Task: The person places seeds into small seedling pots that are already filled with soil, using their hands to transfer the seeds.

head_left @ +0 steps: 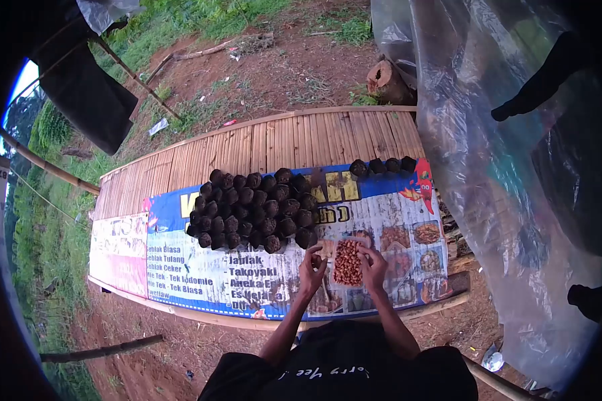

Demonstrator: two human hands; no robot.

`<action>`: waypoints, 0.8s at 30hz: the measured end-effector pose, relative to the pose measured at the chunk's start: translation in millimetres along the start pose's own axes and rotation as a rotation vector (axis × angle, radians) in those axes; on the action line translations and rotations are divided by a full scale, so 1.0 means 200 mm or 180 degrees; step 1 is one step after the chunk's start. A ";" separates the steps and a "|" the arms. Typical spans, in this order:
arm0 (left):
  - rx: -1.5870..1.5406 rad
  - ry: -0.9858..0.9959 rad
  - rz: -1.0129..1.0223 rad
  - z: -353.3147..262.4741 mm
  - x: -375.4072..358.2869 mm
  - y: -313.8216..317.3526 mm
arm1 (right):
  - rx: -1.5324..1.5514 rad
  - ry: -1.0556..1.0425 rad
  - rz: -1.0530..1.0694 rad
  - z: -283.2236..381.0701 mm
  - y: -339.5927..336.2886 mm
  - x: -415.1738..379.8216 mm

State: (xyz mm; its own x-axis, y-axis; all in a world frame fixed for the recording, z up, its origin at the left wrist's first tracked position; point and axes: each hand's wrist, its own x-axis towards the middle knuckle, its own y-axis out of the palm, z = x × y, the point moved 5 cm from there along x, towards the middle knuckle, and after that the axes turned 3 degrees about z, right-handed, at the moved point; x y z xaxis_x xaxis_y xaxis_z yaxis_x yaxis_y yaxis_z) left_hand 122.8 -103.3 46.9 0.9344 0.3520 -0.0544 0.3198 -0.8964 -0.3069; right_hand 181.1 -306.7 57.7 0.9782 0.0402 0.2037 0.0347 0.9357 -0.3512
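Observation:
A clear plastic tray [339,283] full of reddish-brown, peanut-like seeds [348,263] lies on the printed banner [207,267]. My right hand [373,265] is at the tray's right side, fingers closed at its upper edge. Left of the tray, my left hand [312,267] is curled, fingertips drawn together; whatever is between them is too small to make out. Just beyond it stand several dark, soil-filled seedling pots [254,208] packed in a block. A short row of similar pots [376,166] sits further back on the right.
The banner covers much of a bamboo-slat table [261,147]. A translucent plastic sheet [461,134] hangs along the right side. Black cloth [87,93] hangs at upper left near bamboo poles. A cut log [388,81] lies on the soil behind the table.

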 end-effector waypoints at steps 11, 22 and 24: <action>-0.0450 -0.0642 0.0001 0.49 -0.52 -0.46 | -0.0139 0.2216 0.1512 0.21 0.71 -0.01; -0.0068 -0.0819 0.0473 0.58 -0.73 -0.83 | -0.1595 0.0227 0.0321 -0.02 0.92 -0.09; 0.0039 -0.0621 0.0560 0.58 -0.74 -0.85 | -0.1439 0.0430 0.0550 -0.07 0.90 -0.16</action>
State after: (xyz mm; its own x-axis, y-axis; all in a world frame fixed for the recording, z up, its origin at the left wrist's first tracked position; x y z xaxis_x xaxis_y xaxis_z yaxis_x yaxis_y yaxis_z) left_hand -87.4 29.2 -3.7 0.9272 0.2373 -0.2897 0.1520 -0.9455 -0.2878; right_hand 159.1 -144.2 -25.0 0.9942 0.1074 -0.0018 -0.0740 0.6726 -0.7363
